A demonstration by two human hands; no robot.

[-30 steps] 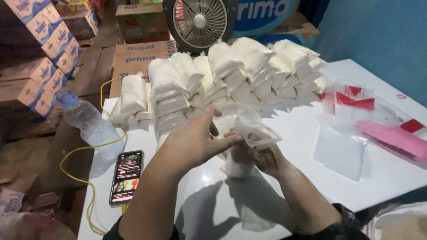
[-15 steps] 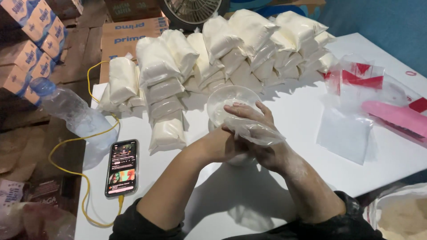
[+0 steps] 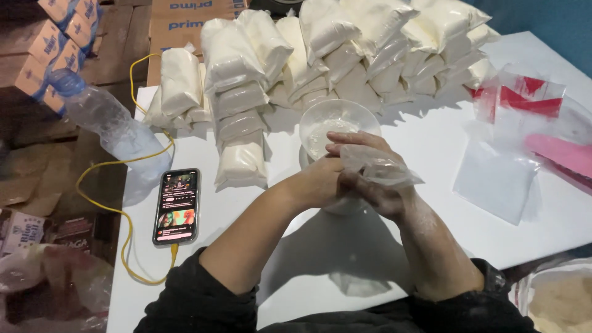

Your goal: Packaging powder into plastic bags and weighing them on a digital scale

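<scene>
Both my hands meet at the table's middle, working a small clear plastic bag (image 3: pixel 379 168). My left hand (image 3: pixel 330 172) lies over the bag's mouth with fingers stretched across it. My right hand (image 3: pixel 376 197), dusted with white powder, grips the bag from below. Just behind them stands a clear plastic bowl (image 3: pixel 336 123) with white powder inside. Beyond the bowl rise stacks of filled white powder bags (image 3: pixel 320 55).
A phone (image 3: pixel 177 206) with a lit screen lies at the left on a yellow cable (image 3: pixel 102 203). A plastic water bottle (image 3: pixel 108 123) hangs off the table's left edge. Empty clear bags (image 3: pixel 496 179) and red-striped bags (image 3: pixel 524 95) lie at the right. Cardboard boxes stand behind.
My hands and the bag have come down lower, toward the table in front of the bowl. The view has tilted down and nearer the table.
</scene>
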